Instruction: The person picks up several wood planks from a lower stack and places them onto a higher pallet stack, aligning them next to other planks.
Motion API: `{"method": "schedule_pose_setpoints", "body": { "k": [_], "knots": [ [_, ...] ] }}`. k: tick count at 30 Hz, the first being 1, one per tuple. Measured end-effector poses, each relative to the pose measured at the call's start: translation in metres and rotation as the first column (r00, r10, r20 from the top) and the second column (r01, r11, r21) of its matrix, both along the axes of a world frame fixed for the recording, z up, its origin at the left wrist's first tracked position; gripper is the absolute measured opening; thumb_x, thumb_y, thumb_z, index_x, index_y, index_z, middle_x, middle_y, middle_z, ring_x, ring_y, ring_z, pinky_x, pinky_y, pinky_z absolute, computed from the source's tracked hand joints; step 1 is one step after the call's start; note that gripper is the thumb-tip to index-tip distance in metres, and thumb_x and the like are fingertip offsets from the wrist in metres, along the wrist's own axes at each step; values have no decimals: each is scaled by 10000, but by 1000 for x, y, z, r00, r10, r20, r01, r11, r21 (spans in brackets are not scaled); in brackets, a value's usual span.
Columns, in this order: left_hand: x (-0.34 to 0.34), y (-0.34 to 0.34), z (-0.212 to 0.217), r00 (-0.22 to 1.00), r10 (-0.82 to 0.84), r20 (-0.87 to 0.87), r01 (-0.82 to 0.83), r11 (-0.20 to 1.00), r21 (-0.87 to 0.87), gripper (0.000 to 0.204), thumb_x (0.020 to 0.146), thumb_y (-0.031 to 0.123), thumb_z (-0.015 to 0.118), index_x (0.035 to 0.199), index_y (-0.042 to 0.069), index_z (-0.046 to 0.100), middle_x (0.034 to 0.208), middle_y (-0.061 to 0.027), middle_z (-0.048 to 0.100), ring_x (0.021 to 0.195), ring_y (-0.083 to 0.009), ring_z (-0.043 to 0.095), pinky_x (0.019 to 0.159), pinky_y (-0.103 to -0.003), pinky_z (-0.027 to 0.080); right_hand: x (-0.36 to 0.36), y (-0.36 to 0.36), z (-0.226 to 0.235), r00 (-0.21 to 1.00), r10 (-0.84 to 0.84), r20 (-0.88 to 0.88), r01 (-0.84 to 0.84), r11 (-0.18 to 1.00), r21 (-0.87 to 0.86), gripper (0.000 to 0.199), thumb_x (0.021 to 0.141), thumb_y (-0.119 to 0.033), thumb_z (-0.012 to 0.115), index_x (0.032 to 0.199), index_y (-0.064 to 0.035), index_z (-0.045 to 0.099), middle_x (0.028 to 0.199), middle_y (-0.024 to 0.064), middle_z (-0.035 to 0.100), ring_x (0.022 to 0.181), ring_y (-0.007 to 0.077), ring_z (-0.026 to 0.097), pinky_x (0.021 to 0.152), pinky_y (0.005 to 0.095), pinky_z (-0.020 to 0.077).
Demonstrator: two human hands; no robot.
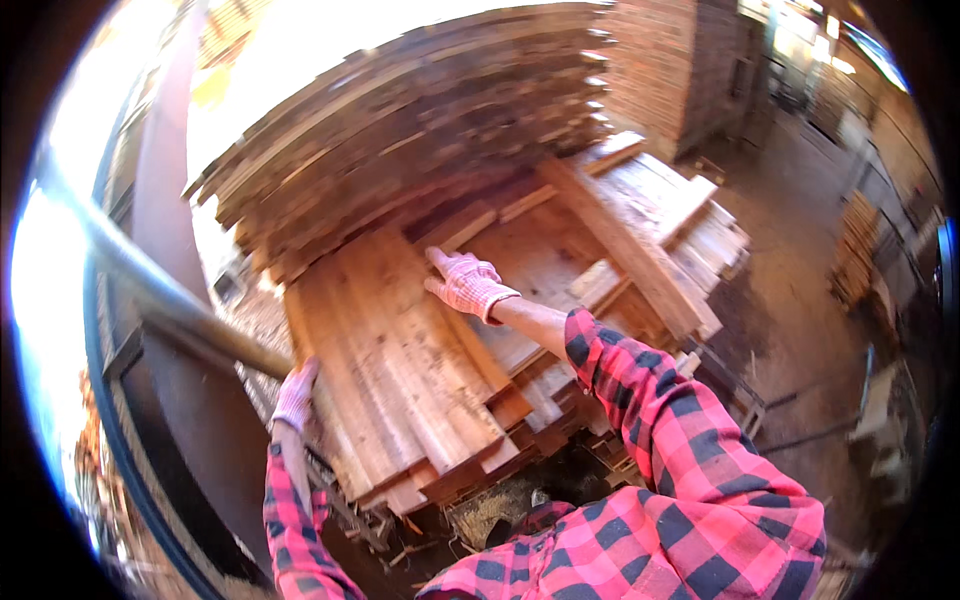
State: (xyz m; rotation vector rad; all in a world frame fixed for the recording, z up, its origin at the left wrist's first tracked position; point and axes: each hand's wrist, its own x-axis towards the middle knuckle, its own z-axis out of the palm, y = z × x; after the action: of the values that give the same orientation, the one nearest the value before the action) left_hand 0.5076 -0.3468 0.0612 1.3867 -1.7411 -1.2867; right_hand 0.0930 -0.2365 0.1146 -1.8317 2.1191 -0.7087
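A layer of planks [385, 365] lies side by side on a pile of timber in front of me. My right hand [468, 283], in a pale pinkish glove, reaches over the layer. Its fingers are apart and rest at the right edge of the planks, towards their far end. At the left side of the same layer is my left hand [295, 397], gloved alike, its fingers stretched along the outer plank's edge. Right of the planks, a lower level of boards [535, 240] shows. A thick loose board [625, 245] lies slanted across the pile there.
Behind the pile rises a tall stack of rough boards [420, 110], with a brick wall [645, 70] to its right. A metal pipe [190, 310] slants in from the left beside a dark metal panel [190, 430]. Brown floor [800, 250] stretches along the right.
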Motion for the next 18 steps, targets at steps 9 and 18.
{"method": "schedule_pose_setpoints", "body": {
  "k": [9,18],
  "knots": [
    [-11,-11,-14,964,126,-233,-55,956,288,575,947,453,690,1273,-11,595,1099,-131,705,927,-265,699,836,-417,579,-217,81,-20,644,-682,-346,638,729,-248,301,958,-291,541,1183,-112,630,981,166,649,912,327,669,708,502,534],
    [-17,-1,-1,965,134,-227,-66,956,287,525,963,410,676,1271,-9,607,1127,-134,709,966,-262,703,862,-415,583,-269,128,-2,869,-377,-322,427,898,102,742,825,-405,724,1486,-170,481,1216,220,666,1113,390,655,900,532,519]
  ]
}}
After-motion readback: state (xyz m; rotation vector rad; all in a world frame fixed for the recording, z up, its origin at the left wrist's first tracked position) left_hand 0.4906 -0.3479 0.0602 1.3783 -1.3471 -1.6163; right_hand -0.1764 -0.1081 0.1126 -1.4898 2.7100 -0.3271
